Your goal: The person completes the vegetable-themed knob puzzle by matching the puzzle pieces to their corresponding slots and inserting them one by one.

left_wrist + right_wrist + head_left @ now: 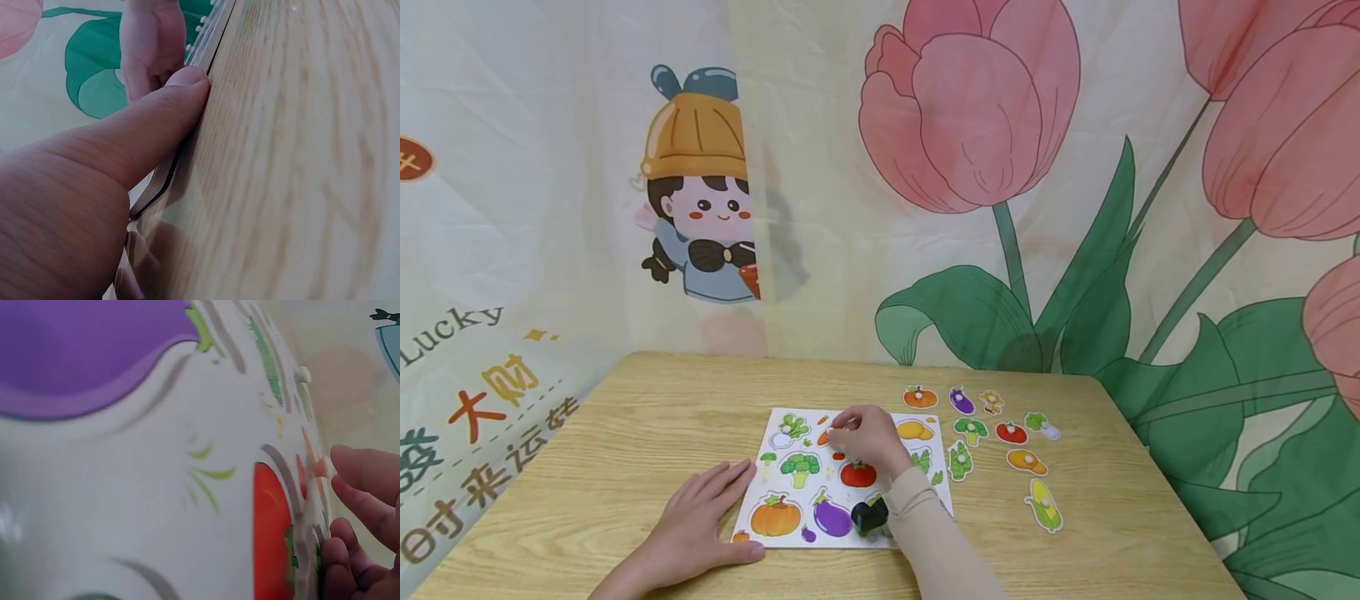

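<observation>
A white vegetable puzzle board [775, 477] lies on the table, printed with a pumpkin, eggplant, broccoli, tomato and other vegetables. My left hand [696, 521] rests flat beside its left edge, and the thumb [156, 122] touches the board's near corner. Over the upper middle of the board, my right hand [868, 437] pinches the small knob [323, 467] of an orange carrot piece [824, 437]. The fingers partly hide that piece. Whether it sits fully in its recess I cannot tell. A leafy white-root piece [790, 428] with a knob lies at the board's upper left.
Right of the board lie several loose knobbed pieces: a pumpkin [921, 398], an eggplant [961, 402], broccoli [971, 432], a tomato [1012, 433], potatoes [1027, 462] and corn [1045, 507] among them. A printed curtain [820, 208] hangs behind the wooden table [587, 467].
</observation>
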`<action>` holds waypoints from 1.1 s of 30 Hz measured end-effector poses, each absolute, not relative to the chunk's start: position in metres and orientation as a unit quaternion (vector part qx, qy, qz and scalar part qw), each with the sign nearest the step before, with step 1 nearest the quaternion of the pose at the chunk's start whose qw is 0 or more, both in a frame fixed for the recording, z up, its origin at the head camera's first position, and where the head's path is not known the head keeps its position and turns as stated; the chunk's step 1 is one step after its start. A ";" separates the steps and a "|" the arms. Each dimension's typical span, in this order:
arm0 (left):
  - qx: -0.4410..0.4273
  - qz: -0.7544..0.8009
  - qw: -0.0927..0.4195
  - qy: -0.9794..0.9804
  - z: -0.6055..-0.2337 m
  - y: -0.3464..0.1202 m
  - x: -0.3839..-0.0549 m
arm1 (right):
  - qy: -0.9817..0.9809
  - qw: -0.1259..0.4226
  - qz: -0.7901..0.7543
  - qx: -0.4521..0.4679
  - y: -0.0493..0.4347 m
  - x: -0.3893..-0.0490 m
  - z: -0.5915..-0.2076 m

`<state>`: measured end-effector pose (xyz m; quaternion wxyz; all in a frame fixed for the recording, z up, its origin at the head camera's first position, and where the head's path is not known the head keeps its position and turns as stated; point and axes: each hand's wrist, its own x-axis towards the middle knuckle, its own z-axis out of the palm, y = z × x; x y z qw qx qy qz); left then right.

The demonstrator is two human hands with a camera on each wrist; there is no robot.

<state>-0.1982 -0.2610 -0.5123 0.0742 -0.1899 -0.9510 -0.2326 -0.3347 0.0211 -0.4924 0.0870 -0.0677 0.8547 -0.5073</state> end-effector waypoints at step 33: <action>-0.192 -0.232 0.075 -0.951 -0.510 -0.261 -0.197 | 0.895 -0.007 -0.397 -0.204 0.165 -0.292 -0.413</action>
